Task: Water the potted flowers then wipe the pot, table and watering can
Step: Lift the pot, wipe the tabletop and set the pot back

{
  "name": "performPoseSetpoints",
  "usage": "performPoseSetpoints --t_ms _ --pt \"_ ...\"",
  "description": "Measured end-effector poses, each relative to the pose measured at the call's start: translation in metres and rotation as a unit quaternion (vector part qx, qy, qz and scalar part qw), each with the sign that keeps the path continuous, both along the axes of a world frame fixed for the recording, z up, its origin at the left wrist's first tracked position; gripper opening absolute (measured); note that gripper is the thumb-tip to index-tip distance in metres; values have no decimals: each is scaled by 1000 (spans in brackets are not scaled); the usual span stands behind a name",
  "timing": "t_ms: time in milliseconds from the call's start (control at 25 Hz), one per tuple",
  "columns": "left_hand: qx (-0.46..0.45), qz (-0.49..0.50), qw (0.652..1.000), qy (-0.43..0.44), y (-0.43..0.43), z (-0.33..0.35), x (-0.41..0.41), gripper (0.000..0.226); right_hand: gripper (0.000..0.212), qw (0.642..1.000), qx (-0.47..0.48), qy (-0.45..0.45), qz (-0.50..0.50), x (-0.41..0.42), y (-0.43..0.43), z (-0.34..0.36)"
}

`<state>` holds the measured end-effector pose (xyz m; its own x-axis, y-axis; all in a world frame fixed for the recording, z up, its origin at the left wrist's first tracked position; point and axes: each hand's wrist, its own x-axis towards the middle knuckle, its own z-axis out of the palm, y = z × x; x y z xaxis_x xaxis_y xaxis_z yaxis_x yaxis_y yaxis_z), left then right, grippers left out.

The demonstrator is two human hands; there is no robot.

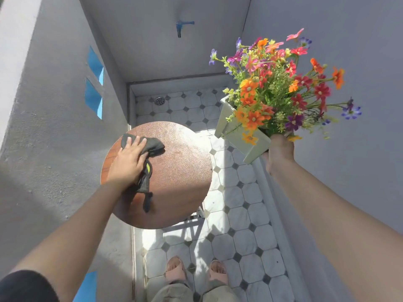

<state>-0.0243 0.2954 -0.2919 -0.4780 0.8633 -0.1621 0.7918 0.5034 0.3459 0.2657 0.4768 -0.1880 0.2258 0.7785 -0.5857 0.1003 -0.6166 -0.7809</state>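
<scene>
A round reddish-brown table (181,171) stands in the middle of a narrow tiled space. My left hand (128,162) presses a dark grey cloth (150,149) flat on the table's left side; the cloth has a yellow tag and a strip trailing toward me. My right hand (280,151) holds a pale green square pot (244,140) up in the air to the right of the table, tilted. Orange, red, pink and purple flowers (283,83) fill the pot. No watering can is in view.
Grey walls close in on both sides and at the back, where a blue tap (182,26) sticks out. A floor drain (159,100) sits in the far tiled floor (239,236). My feet in sandals (196,271) stand near the table.
</scene>
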Motion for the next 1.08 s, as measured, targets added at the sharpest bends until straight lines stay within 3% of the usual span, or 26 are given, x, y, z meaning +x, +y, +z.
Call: performPoseSetpoints --t_ms 80,200,360,440,520,640,760,880,960,1080 --pt "8 -26 1000 15 48 3 -3 46 40 1000 -1 9 -5 2 0 -6" --pt "2 -196 981 6 86 1 32 47 41 999 6 36 -29 1 2 -6" --pt "-3 -432 902 14 60 6 79 54 40 992 -28 87 -84 -1 7 -6" --pt "3 -497 867 3 15 5 86 57 38 988 -36 102 -106 -2 10 -8" --pt "14 -488 873 3 -31 3 76 53 39 990 -34 93 -97 -2 10 -8" --pt "5 -366 930 -20 -71 3 36 63 39 991 -39 92 -86 -3 8 -7" --pt "3 -216 976 -17 -61 0 -18 54 38 994 -37 66 -73 -2 9 -9" --pt "24 -66 997 16 -11 -2 -52 44 38 996 -34 60 -52 0 9 -12" --pt "25 -57 998 26 30 -4 -49 45 37 997 -21 54 -46 1 8 -14" --pt "14 -191 981 24 85 -12 -2 47 36 998 -10 46 -40 7 11 -23"
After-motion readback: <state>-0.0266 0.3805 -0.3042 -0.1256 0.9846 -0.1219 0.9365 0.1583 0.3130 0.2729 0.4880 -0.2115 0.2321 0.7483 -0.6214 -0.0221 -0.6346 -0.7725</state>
